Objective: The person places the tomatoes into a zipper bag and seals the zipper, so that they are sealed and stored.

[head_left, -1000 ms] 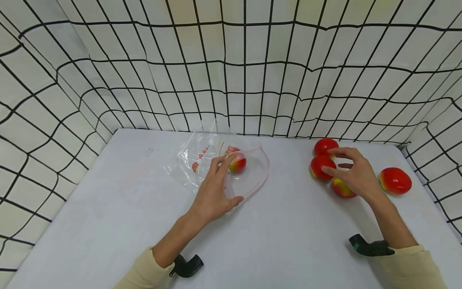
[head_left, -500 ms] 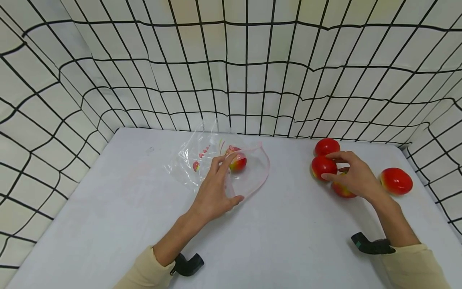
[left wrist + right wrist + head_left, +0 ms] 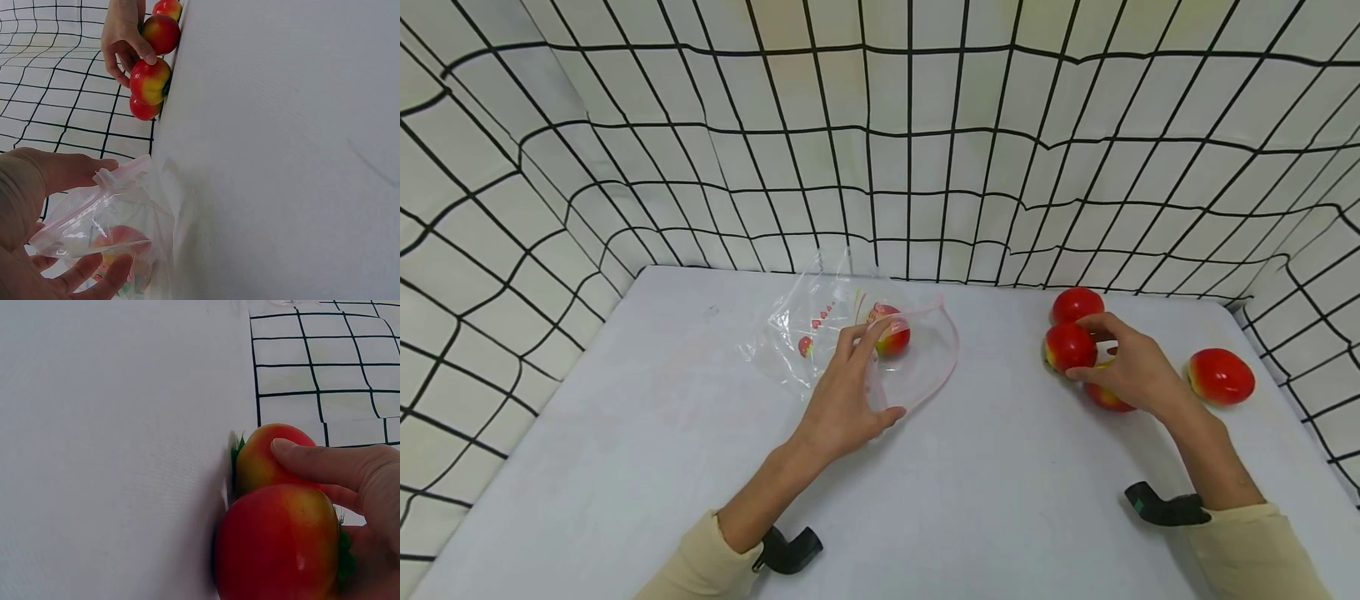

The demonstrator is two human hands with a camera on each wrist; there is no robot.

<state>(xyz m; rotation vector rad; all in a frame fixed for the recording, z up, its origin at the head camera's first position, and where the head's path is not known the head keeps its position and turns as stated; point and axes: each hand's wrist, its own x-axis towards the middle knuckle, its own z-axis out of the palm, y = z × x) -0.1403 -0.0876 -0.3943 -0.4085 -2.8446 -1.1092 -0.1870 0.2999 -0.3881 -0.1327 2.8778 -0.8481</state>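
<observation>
On the white table (image 3: 970, 500), the left hand (image 3: 842, 404), fingers and thumb spread, touches the mouth of one clear bag (image 3: 790, 333) near the far edge, one bagged fruit (image 3: 893, 340) inside. Four more sit toward the far right corner: near fruit (image 3: 1107, 400) under the right hand (image 3: 1138, 367), edge fruit (image 3: 1222, 377) rightmost, held fruit (image 3: 1070, 348) gripped by thumb and fingers, rear fruit (image 3: 1077, 305).

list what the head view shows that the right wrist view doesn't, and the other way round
Only the head view: the left hand, the bagged fruit, the lone fruit at far right and the sleeves.

Only the right wrist view: green leaves, clearly seen, on the two fruits by the right hand.

Both: the right hand, those two fruits, the white table and the black grid.
</observation>
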